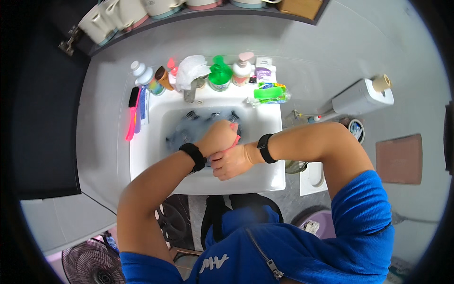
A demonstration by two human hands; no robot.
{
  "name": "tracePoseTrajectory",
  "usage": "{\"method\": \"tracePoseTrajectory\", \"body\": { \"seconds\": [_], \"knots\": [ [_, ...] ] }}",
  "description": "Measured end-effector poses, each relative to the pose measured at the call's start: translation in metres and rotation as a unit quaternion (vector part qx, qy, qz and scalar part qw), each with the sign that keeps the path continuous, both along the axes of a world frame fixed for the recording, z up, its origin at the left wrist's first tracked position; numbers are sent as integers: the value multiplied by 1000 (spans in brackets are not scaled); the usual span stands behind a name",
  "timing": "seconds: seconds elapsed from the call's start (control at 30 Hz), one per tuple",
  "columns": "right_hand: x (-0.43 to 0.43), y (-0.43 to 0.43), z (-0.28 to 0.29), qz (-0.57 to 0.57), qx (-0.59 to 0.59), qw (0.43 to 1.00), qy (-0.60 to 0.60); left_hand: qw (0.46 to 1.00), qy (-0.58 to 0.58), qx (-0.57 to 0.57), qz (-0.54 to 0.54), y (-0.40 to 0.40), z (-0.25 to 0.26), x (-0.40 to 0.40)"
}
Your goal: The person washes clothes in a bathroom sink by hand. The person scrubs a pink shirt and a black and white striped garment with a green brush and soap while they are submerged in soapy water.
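Observation:
Over a white sink (152, 177) of cloudy water, my left hand (220, 135) and my right hand (232, 162) press close together. A small pink item (235, 139), perhaps a cloth, shows between them, and the fingers of both hands are curled around it. Each wrist wears a black band. Dark striped fabric (191, 115) lies partly under the water behind my hands. The faucet (189, 93), partly covered by a white cloth (192, 70), rises at the sink's back edge.
Along the sink's back ledge stand a green pump bottle (220, 76), a white pump bottle (242, 71) and a white-capped bottle (147, 78). A pink-handled brush (132, 115) lies on the left rim. Cups (127, 14) line the shelf above. A purple basin (324, 222) sits on the floor.

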State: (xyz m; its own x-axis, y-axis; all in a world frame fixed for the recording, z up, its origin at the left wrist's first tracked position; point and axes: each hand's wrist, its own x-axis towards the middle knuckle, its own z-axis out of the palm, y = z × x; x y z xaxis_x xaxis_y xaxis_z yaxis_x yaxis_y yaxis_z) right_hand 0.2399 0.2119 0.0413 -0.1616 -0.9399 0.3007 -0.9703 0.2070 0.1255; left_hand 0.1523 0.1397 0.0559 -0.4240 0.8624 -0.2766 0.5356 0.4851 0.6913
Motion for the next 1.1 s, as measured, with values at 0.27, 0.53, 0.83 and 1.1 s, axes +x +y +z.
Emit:
{"method": "tracePoseTrajectory", "body": {
  "seconds": [0.27, 0.53, 0.83, 1.1],
  "knots": [
    [26, 13, 25, -174, -125, 970, -113, 839, -467, 92, 265, -40, -32, -16],
    [74, -11, 43, -602, -667, 403, -172, 821, -492, 268, 107, -6, 46, 43],
    [301, -48, 20, -564, -817, 68, 93, 890, -419, 134, -116, 12, 40, 245],
    [509, -138, -36, -164, -972, -2, 168, 869, -244, 145, -405, -5, -28, 464]
  ]
}}
